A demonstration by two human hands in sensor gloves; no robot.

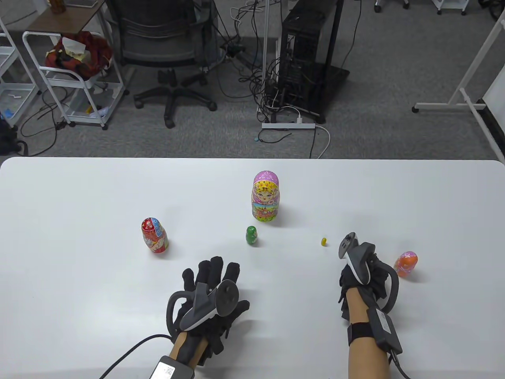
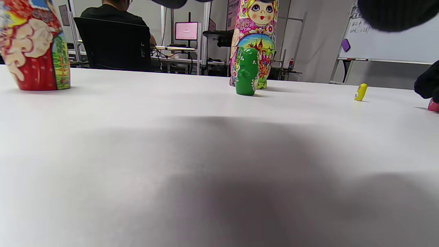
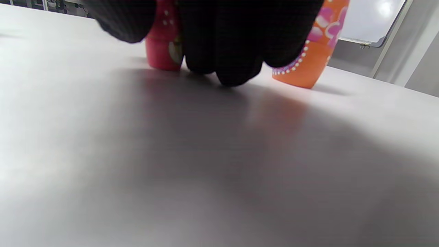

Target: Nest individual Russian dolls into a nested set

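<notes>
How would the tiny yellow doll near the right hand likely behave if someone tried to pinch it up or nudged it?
The tiny yellow doll leans rather than standing straight, so a nudge would probably tip or roll it. It is the smallest piece on the white table, likely very light. Its glossy rounded surface could slip between gloved fingers.

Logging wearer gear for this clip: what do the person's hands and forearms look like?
Both the left hand and the right hand wear black knit sensor gloves, each with a grey-and-black controller-shaped tracker with a ring strapped to its back. Bare forearms, no sleeves. A grey box sits on each wrist, the left with a white label. Black cables trail from both.
</notes>
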